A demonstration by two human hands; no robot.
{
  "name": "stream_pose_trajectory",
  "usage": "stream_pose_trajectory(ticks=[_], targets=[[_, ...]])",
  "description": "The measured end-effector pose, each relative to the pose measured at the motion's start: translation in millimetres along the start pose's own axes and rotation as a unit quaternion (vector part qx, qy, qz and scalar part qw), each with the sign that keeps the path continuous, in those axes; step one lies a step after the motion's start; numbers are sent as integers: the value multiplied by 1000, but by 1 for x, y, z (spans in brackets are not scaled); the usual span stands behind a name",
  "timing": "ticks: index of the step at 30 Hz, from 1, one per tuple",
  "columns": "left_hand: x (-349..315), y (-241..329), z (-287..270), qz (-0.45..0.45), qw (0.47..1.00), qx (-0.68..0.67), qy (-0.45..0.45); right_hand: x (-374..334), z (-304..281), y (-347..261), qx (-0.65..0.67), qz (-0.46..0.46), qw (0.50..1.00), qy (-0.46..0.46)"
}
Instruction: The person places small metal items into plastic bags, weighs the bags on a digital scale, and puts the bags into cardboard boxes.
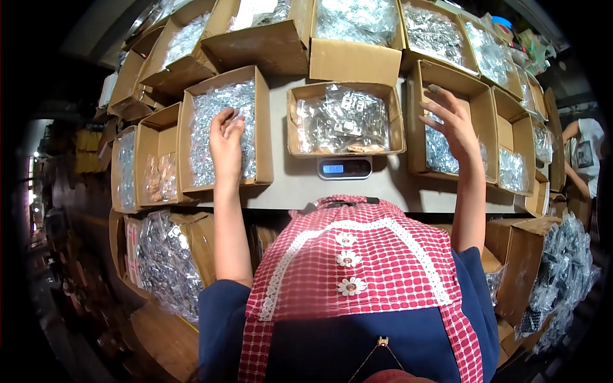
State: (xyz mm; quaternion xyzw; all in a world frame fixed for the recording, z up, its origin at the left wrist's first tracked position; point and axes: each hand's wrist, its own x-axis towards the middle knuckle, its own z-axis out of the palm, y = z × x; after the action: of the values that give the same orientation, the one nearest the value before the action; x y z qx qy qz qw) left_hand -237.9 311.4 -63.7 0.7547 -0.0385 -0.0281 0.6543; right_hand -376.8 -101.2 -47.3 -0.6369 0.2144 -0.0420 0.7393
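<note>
My left hand (227,145) is over a cardboard box (263,137) of small shiny metal parts (203,127). Its fingers curl in toward the thumb, and whatever they may hold is too small to make out. My right hand (454,124) hovers above another cardboard box (417,96) with bluish metal parts (437,148) in it; its fingers are spread and nothing shows in them. Between the hands a low cardboard box (345,152) holds clear bags of metal fittings (348,115). It sits on a small digital scale (345,168) with a lit blue display.
Further open boxes line the back, including one of clear bags (357,22). At the left a box holds bagged copper-coloured parts (161,179). Bagged parts (163,255) stand low at left, and a heap of plastic bags (565,281) at right. Another person (584,153) is at the far right.
</note>
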Motion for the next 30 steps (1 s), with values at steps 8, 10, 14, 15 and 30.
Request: stream_pose_trajectory(ticks=[8, 10, 14, 15, 30], targets=[[-34, -42, 67, -10, 982, 173, -73, 31, 38, 59, -340, 51, 938, -35], [-36, -37, 90, -96, 945, 284, -131, 43, 28, 93, -280, 67, 955, -65], [-33, -57, 73, -159, 982, 55, -83, 39, 35, 73, -119, 209, 962, -129], [-35, -49, 74, -164, 984, 16, -63, 40, 28, 79, -104, 193, 966, -134], [-41, 40, 92, -132, 980, -114, -100, -37, -14, 0, 89, 164, 972, -141]])
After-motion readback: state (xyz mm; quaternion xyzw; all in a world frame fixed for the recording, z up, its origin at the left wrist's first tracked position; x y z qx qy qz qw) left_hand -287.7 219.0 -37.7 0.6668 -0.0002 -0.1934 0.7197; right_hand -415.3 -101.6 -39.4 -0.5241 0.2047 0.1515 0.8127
